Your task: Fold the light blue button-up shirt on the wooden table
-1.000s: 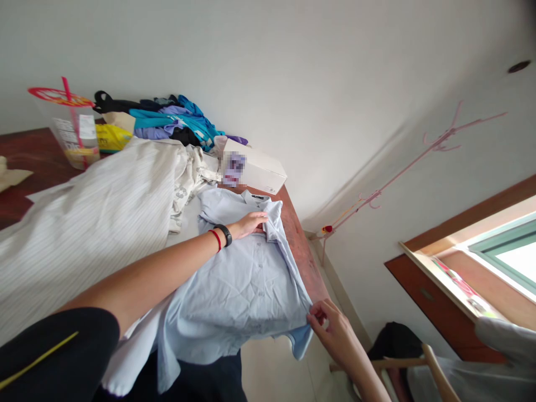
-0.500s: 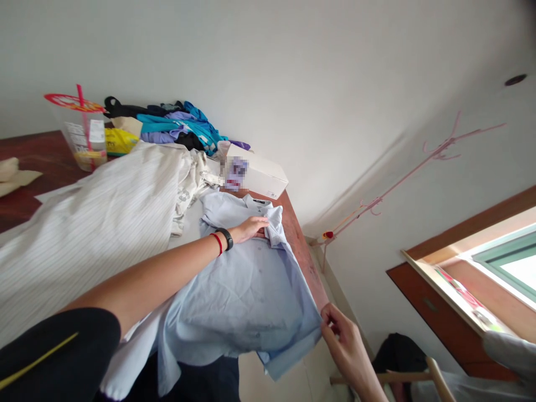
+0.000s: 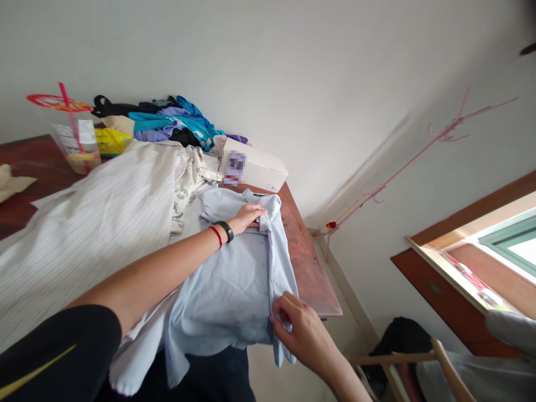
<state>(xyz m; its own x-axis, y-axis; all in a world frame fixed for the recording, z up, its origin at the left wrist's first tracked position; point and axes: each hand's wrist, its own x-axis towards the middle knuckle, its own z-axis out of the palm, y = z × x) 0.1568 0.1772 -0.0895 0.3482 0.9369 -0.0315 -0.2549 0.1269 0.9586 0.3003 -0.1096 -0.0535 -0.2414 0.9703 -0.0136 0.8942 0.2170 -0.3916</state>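
Both hands on light blue shirt (image 3: 234, 279): right hand (image 3: 299, 329), pinching its edge, now folded inward; left hand (image 3: 247, 216) still pressing flat near collar.

Black short sleeve with thin yellow stripe on left arm; black band (image 3: 228, 230) and red string (image 3: 216, 237) at wrist.

A dark reddish-brown wooden tabletop (image 3: 304, 251) stands against the white wall. On it lie a pale blue shirt (image 3: 234, 279) at the near right edge, a large striped cream cloth (image 3: 96, 218) beside it, a white box (image 3: 255, 167), a heap of coloured clothes (image 3: 167, 120) and a clear plastic cup (image 3: 75, 142)
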